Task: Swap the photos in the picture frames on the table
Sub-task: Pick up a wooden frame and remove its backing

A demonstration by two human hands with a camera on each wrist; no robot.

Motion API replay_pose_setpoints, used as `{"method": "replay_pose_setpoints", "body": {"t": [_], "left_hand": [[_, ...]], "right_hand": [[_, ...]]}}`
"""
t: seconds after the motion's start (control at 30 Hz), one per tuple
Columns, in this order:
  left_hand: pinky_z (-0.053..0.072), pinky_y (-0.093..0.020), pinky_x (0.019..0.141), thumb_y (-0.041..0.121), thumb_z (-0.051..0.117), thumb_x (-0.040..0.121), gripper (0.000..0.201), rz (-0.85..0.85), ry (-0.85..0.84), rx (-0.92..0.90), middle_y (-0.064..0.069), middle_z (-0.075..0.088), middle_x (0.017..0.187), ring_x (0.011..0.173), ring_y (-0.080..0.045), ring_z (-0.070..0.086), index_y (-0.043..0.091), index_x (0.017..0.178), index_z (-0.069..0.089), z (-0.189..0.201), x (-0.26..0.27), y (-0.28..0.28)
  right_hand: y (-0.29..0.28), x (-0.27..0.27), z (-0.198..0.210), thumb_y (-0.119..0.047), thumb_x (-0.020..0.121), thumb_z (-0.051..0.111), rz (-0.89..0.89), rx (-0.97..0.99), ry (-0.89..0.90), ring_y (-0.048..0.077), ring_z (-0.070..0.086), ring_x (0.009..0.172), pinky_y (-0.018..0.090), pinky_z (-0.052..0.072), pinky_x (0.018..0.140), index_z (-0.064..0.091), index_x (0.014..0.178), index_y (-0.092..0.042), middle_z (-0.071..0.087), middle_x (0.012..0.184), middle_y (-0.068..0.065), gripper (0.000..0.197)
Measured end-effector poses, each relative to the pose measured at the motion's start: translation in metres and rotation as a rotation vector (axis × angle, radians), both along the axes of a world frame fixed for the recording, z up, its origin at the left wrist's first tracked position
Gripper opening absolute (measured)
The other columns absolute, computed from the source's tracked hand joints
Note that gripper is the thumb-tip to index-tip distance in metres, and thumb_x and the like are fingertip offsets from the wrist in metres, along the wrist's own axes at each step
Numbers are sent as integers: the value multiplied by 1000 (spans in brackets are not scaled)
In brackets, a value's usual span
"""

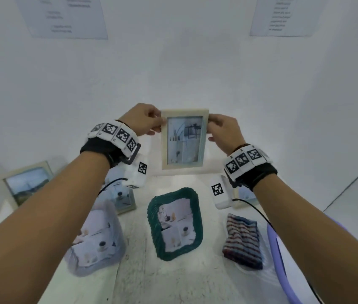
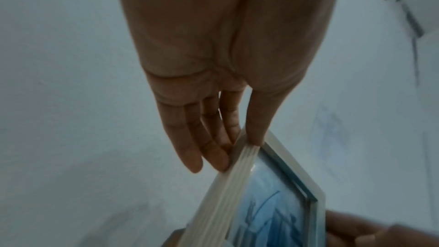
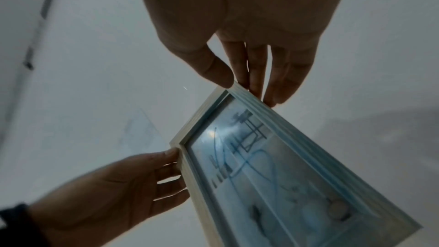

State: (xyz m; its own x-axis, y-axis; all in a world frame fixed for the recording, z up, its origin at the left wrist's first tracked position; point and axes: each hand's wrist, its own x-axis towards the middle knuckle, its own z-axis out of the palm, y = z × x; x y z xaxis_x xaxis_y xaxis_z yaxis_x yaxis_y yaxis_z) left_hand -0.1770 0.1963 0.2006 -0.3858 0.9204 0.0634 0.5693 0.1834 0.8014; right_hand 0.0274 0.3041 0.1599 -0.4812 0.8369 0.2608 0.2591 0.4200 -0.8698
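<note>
A cream wooden picture frame (image 1: pixel 184 139) with a pale interior photo behind glass is held upright in the air, above the table. My left hand (image 1: pixel 145 120) pinches its upper left edge, thumb in front and fingers behind; the left wrist view shows the same frame (image 2: pixel 240 185) with the thumb on its rim. My right hand (image 1: pixel 222 130) pinches the upper right edge, as the right wrist view shows on the frame (image 3: pixel 273 166). On the table lie a dark green woven frame (image 1: pixel 174 222) and a pale blue woven frame (image 1: pixel 96 238), both with collage photos.
More cream frames stand at the left (image 1: pixel 28 183), behind my left arm (image 1: pixel 124 198) and behind my right wrist (image 1: pixel 245 197). A striped folded cloth (image 1: pixel 242 240) lies at the right, beside a purple rim (image 1: pixel 277 255). A white wall with paper sheets (image 1: pixel 64 16) rises behind.
</note>
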Motion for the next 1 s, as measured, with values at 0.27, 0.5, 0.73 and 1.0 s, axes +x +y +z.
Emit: {"method": "replay_pose_setpoints", "body": {"t": [0.27, 0.5, 0.73, 1.0], "left_hand": [[59, -28, 74, 15, 56, 97, 23, -78, -309, 200, -13, 60, 87, 76, -18, 60, -5, 106, 61, -1, 25, -114], [59, -29, 71, 21, 61, 94, 17, 45, -400, 81, -6, 66, 80, 73, -17, 64, 8, 103, 66, -82, 44, -217], [51, -16, 80, 51, 65, 83, 41, 44, -157, -21, 22, 63, 103, 93, 7, 61, 42, 120, 49, -141, 91, -305], [45, -30, 104, 68, 81, 58, 111, 49, -434, 0, 20, 50, 138, 123, 3, 50, 39, 147, 22, -166, 158, -317]], "right_hand": [[-126, 34, -27, -37, 97, 52, 276, -360, 385, 17, 59, 118, 42, 52, 93, 37, 140, -44, 57, 134, -5, 46], [-246, 45, -108, -22, 102, 42, 167, -610, 562, 13, 56, 122, 31, 53, 91, 40, 143, -32, 52, 140, -6, 42], [-326, 54, -145, -24, 101, 43, -78, -826, 540, 31, 66, 103, 46, 54, 85, 60, 116, -6, 65, 117, 20, 28], [-347, 76, -151, -49, 98, 32, 117, -1052, 466, 30, 61, 115, 48, 43, 104, 58, 129, -11, 66, 121, 15, 55]]}}
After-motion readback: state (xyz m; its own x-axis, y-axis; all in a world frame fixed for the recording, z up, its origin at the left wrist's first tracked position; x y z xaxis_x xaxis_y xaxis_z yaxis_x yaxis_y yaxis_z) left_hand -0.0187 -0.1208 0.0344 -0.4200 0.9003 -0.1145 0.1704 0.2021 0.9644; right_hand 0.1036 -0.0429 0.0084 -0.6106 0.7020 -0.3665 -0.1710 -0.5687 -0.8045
